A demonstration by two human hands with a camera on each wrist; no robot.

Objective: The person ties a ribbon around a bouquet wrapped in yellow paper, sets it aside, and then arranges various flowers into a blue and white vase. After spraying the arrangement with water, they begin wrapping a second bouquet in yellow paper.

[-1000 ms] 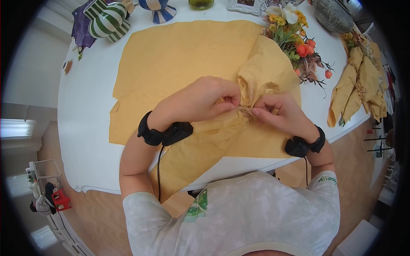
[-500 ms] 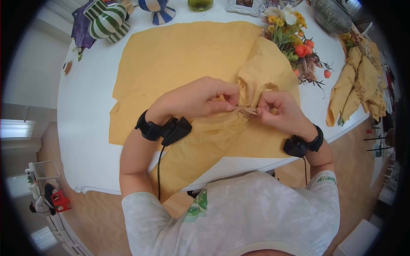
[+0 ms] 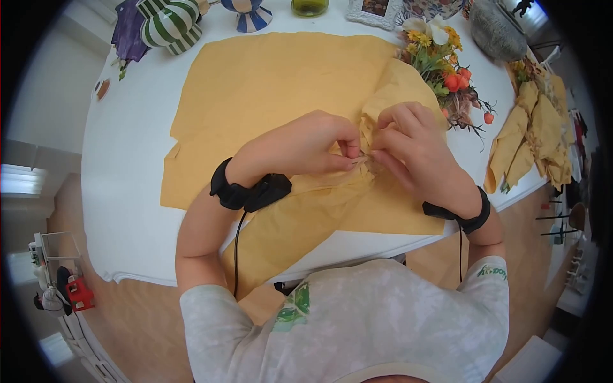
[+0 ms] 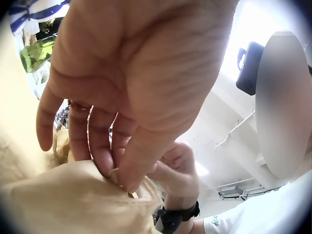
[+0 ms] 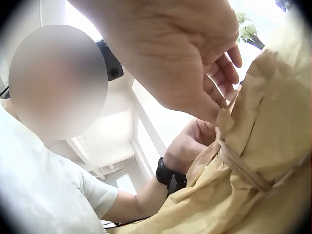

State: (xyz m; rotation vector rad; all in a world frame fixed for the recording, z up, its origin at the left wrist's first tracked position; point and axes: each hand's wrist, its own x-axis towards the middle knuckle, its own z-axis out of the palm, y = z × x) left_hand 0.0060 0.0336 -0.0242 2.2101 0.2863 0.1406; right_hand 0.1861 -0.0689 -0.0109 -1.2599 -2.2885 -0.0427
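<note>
Yellow-brown wrapping paper [image 3: 274, 83] lies spread on the table, with its right part gathered round a bouquet [image 3: 440, 60] of yellow, white and orange flowers. A tan string [image 5: 243, 170] circles the gathered waist of the paper. At the knot, my left hand [image 3: 313, 143] pinches the string between thumb and fingertips. Facing it from the right, my right hand [image 3: 415, 150] has thumb and bent fingers meeting at the same knot, pinching the string. The knot itself is mostly hidden by the fingertips. A lower flap of paper [image 3: 287, 236] hangs over the table's front edge.
Another paper-wrapped bouquet [image 3: 536, 127] lies at the table's right edge, near a grey textured vase [image 3: 498, 32]. Along the back stand a green-striped vase [image 3: 169, 25], a blue-striped vessel [image 3: 252, 16], a green glass [image 3: 310, 6] and a picture frame [image 3: 373, 11].
My right hand has turned and lifted, its fingers now higher above the knot. Loops of string visible earlier are covered by fingers. My left hand stays nearly in place; the view has shifted slightly.
</note>
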